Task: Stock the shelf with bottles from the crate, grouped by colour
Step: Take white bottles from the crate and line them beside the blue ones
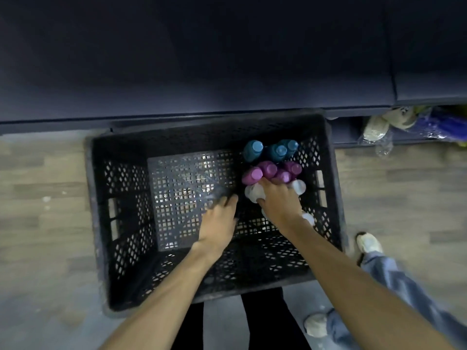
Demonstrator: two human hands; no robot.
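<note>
Both hands reach into the crate [101,198]; right hand [276,203] grips upright white bottles [254,192], left hand [219,218] blurred.

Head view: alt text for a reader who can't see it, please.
Both hands reach into a black crate on the floor: the right hand rests on the white bottles, and the blurred left hand is beside them. Purple bottles and blue bottles stand beyond.

Black crate [121,198]; teal [253,149], purple [267,170], white bottles [255,192].
</note>
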